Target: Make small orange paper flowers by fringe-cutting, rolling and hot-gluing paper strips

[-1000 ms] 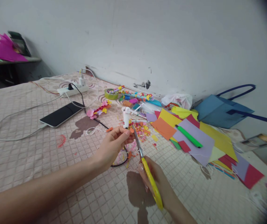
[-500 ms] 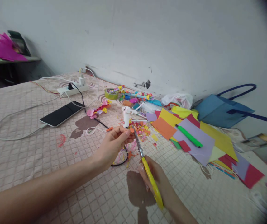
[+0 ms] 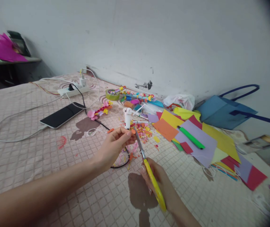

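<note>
My left hand [image 3: 113, 147] pinches a tiny orange paper piece [image 3: 133, 131] between thumb and fingertips above the patterned cloth. My right hand [image 3: 162, 186] is closed round the yellow-handled scissors [image 3: 149, 170], whose blade tips meet the orange piece. Just beyond lie a heap of coloured paper scraps [image 3: 142, 129] and a white glue gun [image 3: 127, 117].
Coloured paper sheets [image 3: 196, 138] with a green marker [image 3: 191, 137] lie to the right, a blue bag [image 3: 224, 112] behind them. A phone [image 3: 62, 115], cables and a power strip [image 3: 73, 90] sit at left. A tape roll [image 3: 112, 94] and paper flowers [image 3: 99, 111] lie near the wall.
</note>
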### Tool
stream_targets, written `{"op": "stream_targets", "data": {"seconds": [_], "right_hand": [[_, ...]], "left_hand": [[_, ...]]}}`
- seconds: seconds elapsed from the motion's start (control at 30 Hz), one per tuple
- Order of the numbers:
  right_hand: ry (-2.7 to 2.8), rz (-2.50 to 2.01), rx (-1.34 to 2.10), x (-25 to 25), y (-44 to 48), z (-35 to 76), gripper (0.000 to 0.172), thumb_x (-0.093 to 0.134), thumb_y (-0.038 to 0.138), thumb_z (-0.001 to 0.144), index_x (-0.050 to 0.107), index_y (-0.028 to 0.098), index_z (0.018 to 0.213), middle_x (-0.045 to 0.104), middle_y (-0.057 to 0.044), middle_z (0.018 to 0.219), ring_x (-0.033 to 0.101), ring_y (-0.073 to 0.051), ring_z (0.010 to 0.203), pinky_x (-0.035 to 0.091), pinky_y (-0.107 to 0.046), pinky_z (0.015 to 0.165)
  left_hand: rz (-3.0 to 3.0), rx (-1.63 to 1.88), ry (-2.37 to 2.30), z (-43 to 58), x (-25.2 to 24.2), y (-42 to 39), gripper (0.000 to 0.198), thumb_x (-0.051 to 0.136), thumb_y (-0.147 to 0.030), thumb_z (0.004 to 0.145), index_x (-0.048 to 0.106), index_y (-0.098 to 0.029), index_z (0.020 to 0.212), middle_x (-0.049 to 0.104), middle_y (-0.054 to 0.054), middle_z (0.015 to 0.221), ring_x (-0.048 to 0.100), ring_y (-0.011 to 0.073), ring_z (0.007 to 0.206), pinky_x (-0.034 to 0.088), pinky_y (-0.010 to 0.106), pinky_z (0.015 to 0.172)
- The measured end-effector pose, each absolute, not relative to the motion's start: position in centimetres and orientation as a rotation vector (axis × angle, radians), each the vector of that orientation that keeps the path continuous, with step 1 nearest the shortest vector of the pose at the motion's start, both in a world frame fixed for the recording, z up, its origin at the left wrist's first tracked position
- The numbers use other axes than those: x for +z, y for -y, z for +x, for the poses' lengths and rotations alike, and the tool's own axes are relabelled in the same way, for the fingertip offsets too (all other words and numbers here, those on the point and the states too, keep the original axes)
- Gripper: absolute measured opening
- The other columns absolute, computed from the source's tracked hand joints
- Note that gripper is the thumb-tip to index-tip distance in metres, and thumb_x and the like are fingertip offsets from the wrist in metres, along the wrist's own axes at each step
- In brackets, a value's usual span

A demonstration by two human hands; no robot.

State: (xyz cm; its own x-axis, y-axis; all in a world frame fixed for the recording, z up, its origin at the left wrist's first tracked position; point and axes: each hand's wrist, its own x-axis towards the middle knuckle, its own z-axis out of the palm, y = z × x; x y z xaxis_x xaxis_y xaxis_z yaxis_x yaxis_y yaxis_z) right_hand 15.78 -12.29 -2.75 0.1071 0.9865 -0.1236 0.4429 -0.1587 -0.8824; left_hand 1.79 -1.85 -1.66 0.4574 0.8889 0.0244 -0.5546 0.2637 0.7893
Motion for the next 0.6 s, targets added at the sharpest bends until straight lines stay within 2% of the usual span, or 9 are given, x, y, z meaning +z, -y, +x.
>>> {"op": "stream_targets", "data": {"seconds": [0.17,0.3,0.43,0.5,0.6], "right_hand": [[1.418,-1.712,1.002,-2.9,12.4,15.9,0.028,0.050,0.041,0.081,0.037,0.022,0.065,0.033,0.008,0.051,0.031,-0.008,0.041,0.025,-0.021,0.039],[1.442,-1.757,0.941,-3.3,12.1,17.1,0.030,0.051,0.044,0.081,0.038,0.022,0.064,0.034,0.008,0.049,0.032,-0.009,0.041,0.027,-0.022,0.041],[1.506,-1.960,0.606,-3.2,11.2,20.0,0.028,0.052,0.046,0.081,0.046,0.021,0.069,0.051,0.003,0.057,0.047,-0.013,0.051,0.034,-0.024,0.048],[1.549,-2.252,0.353,-3.1,10.7,21.7,0.029,0.053,0.049,0.080,0.052,0.021,0.073,0.058,0.000,0.059,0.053,-0.018,0.055,0.033,-0.026,0.050],[1.593,-2.531,0.086,-3.4,10.4,24.0,0.029,0.053,0.047,0.080,0.059,0.020,0.089,0.068,-0.008,0.078,0.062,-0.025,0.068,0.036,-0.029,0.054]], "left_hand": [[0.868,0.976,-0.474,1.6,-1.4,1.3,0.013,0.068,-0.024,0.077,0.060,-0.014,0.073,0.067,0.002,0.078,0.060,0.0100,0.071,0.046,0.024,0.074],[0.972,0.916,-0.555,1.2,-1.6,0.2,0.016,0.067,-0.027,0.078,0.059,-0.014,0.075,0.068,0.003,0.082,0.062,0.0115,0.077,0.046,0.025,0.078],[1.093,0.781,-0.667,0.7,-1.9,-0.9,0.018,0.067,-0.028,0.077,0.056,-0.014,0.073,0.067,0.004,0.083,0.061,0.0116,0.077,0.046,0.025,0.076],[1.190,0.713,-0.715,0.5,-1.9,-1.2,0.018,0.065,-0.029,0.077,0.056,-0.014,0.072,0.067,0.004,0.083,0.060,0.0112,0.076,0.045,0.023,0.071],[1.377,0.660,-0.776,0.2,-1.8,-1.5,0.020,0.063,-0.032,0.077,0.058,-0.014,0.072,0.065,0.003,0.078,0.056,0.0104,0.069,0.043,0.022,0.063]]}}
